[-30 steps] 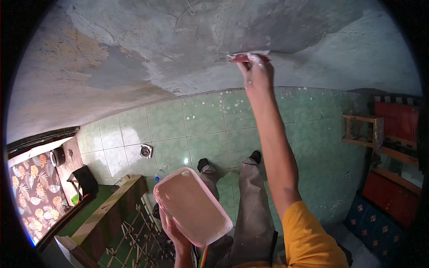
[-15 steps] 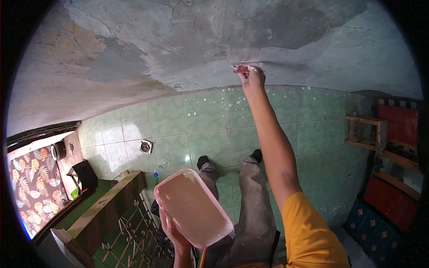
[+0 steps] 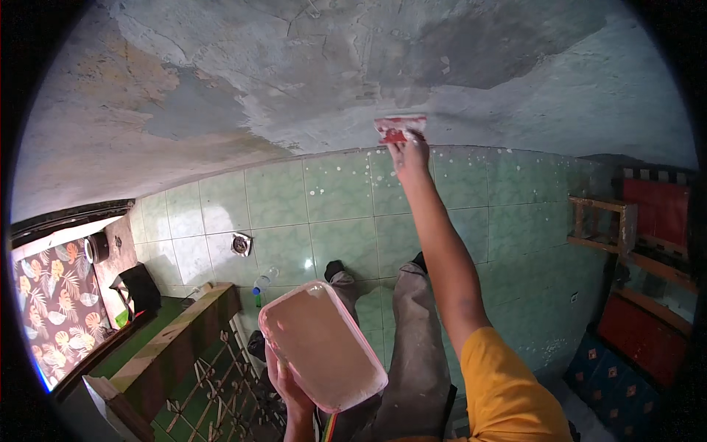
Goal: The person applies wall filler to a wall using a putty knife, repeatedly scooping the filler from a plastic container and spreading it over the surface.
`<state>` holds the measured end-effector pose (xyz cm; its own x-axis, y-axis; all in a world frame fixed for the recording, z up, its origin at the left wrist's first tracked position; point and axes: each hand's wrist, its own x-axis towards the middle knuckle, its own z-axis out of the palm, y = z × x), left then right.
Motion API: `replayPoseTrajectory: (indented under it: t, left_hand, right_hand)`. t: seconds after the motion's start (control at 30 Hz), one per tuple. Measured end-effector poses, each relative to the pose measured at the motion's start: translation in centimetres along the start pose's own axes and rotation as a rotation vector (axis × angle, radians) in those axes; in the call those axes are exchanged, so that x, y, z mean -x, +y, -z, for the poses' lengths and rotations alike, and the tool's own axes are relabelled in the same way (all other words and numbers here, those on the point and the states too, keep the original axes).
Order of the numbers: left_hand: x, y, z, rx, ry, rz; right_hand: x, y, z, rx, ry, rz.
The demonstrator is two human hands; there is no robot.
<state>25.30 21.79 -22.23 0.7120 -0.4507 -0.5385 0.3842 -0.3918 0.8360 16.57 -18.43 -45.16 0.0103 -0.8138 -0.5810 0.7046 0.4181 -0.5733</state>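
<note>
My right hand point(image 3: 409, 153) reaches forward with the arm stretched out, fingers closed around a red putty scraper point(image 3: 399, 130) smeared with white. The scraper's wide edge is at the low part of the grey, patchy wall point(image 3: 346, 88); I cannot tell whether it touches. Close to my body, my left hand point(image 3: 286, 384) supports a pink-rimmed rectangular tub point(image 3: 359, 333) from its left side and below. A smooth, pale paste point(image 3: 315, 342) spreads across the tub's inside. Part of my left hand is hidden beneath the tub.
Green floor tiles point(image 3: 276, 195) carry white splashes along the wall's foot. A small ashtray-like dish point(image 3: 241, 244) and a plastic bottle point(image 3: 265, 280) are on the floor at left. A wooden-framed piece with metal latticework point(image 3: 213, 383) stands lower left, wooden furniture point(image 3: 626, 228) at right.
My right hand and the scraper have moved down the wall and slightly left, and more of the scraper's red face shows. The tub has barely shifted.
</note>
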Motion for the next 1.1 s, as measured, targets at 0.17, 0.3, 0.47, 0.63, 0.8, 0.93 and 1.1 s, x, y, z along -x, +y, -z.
replayPoseTrajectory:
  t: [0.17, 0.3, 0.47, 0.63, 0.8, 0.93, 1.1]
  left_hand:
    - [-0.5, -0.1, 0.6, -0.07, 0.0, 0.019]
    - [-1.0, 0.1, 1.4, -0.04, 0.023, 0.04]
    - [-1.4, 1.2, 1.5, -0.122, -0.027, 0.002]
    - [-1.7, 0.7, 0.9, -0.079, -0.048, -0.01]
    - [-2.2, 0.2, 2.2, -0.102, -0.017, 0.022]
    - [-1.7, 1.2, 1.8, -0.023, 0.01, 0.036]
    - [-1.6, 1.4, 2.4, -0.094, -0.072, 0.003]
  right_hand:
    - [-0.2, -0.4, -5.5, -0.05, -0.097, 0.028]
    - [6.9, -5.8, -9.6, -0.048, -0.211, 0.16]
    - [6.7, -5.0, -4.8, -0.04, -0.076, 0.1]
    - [-1.3, 0.0, -0.3, -0.045, 0.09, -0.024]
    - [0.4, -1.2, -4.1, -0.064, 0.001, 0.059]
    - [8.8, -6.1, -7.5, -0.051, -0.199, 0.186]
    - [6.3, -4.3, -4.5, -0.14, 0.056, 0.108]
